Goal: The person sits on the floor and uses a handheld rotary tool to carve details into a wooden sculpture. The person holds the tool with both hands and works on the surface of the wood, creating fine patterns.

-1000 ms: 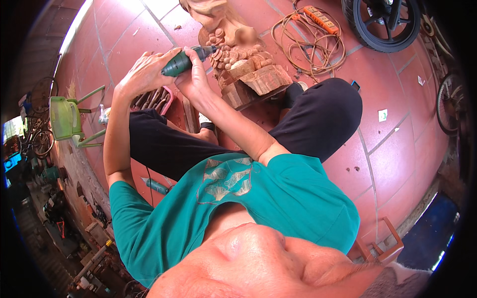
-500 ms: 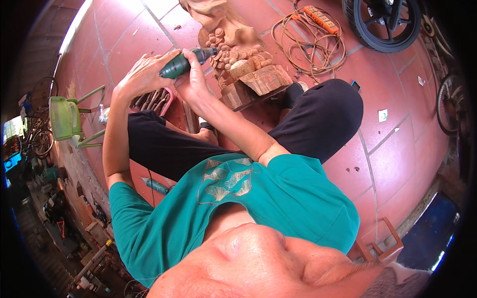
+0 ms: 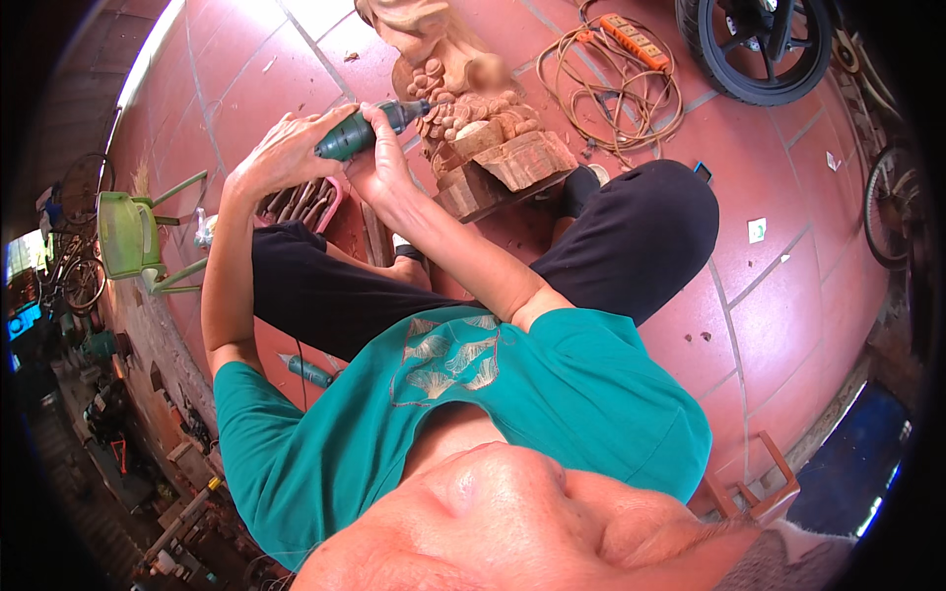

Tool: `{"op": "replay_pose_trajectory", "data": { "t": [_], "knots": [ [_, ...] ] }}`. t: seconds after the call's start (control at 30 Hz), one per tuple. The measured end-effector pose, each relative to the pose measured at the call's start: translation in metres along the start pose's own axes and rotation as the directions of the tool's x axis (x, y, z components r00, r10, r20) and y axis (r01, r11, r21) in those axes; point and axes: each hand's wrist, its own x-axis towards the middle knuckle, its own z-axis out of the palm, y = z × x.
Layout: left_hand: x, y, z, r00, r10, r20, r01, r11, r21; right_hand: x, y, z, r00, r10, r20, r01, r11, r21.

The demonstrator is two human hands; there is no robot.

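Between the left and right edges of a red tiled floor point(image 3: 778, 325), the left hand point(image 3: 284, 151) and right hand point(image 3: 380, 172) wrap curled fingers around one tool point(image 3: 345, 138) beside one carving point(image 3: 478, 106). The tool, slightly nearer the person than a second ago, points right and away along a slanting axis.

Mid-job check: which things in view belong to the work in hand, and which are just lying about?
In use:
Green power tool, gripped by left hand and right hand
Wooden carving, at the tool's tip

Apparently lying about:
Second green tool
Pink basket of elongated pieces
Orange power strip, its link to the tool unclear
Green chair
Black spoked wheel
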Motion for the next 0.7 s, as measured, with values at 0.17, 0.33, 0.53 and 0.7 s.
{"op": "replay_pose_trajectory", "data": {
  "t": [0.17,0.33,0.53,0.7],
  "knots": [
    [-0.002,-0.002,0.006,0.994,0.077,-0.074,-0.080,0.996,-0.046,0.005,0.001,-0.006,1.000,0.021,0.002,-0.021,1.000,-0.003],
    [-0.003,-0.007,0.014,1.000,0.006,-0.019,-0.008,0.993,-0.114,0.013,0.003,-0.014,0.998,0.050,-0.039,-0.051,0.999,-0.018],
    [-0.004,-0.010,0.017,0.998,-0.044,0.035,0.049,0.988,-0.149,0.021,0.005,-0.020,0.998,0.054,-0.031,-0.055,0.998,-0.032],
    [-0.004,-0.011,0.020,0.997,-0.053,0.049,0.060,0.988,-0.144,0.021,0.003,-0.021,0.996,0.056,-0.066,-0.059,0.997,-0.049]
  ]
}}
